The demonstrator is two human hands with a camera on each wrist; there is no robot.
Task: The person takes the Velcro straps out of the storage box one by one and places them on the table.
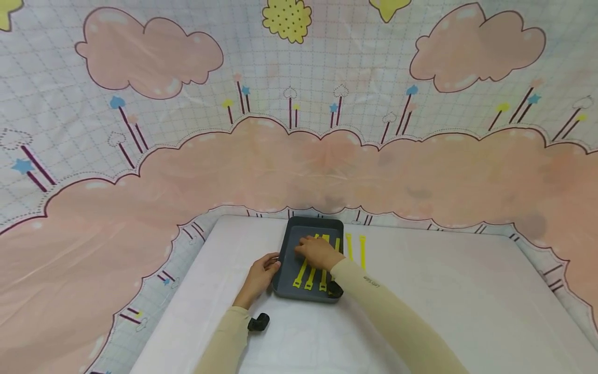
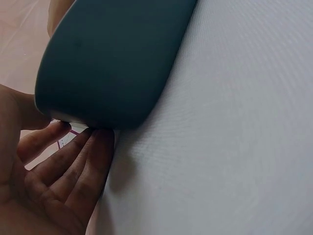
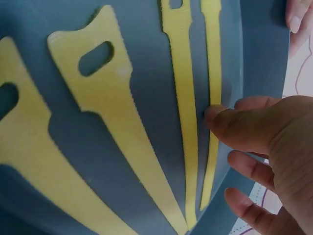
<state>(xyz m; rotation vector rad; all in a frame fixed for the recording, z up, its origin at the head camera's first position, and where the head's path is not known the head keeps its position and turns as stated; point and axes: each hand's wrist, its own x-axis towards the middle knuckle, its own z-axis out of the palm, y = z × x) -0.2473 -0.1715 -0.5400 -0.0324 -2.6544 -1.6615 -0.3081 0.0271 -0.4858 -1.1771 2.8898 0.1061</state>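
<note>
A cloud-patterned backdrop [image 1: 327,161] rises behind a white desk [image 1: 467,301], which carries a dark grey tray [image 1: 306,297]. The left wrist view alone shows the left hand [image 1: 261,274] close up, its slightly bent fingers touching the tray's outer wall. The right hand [image 1: 319,252] reaches over the tray, fingers loosely spread. Four yellow strips [image 3: 120,105] lie in the tray, beneath and beside the right hand and to the right of the left. Only the head view shows two outer strips [image 1: 362,252] on the desk, just beyond the tray's right wall. The right wrist view reveals the thumb tip [image 3: 220,120] at the strip nearest the left hand, apparently touching it, though the angle leaves contact uncertain.
</note>
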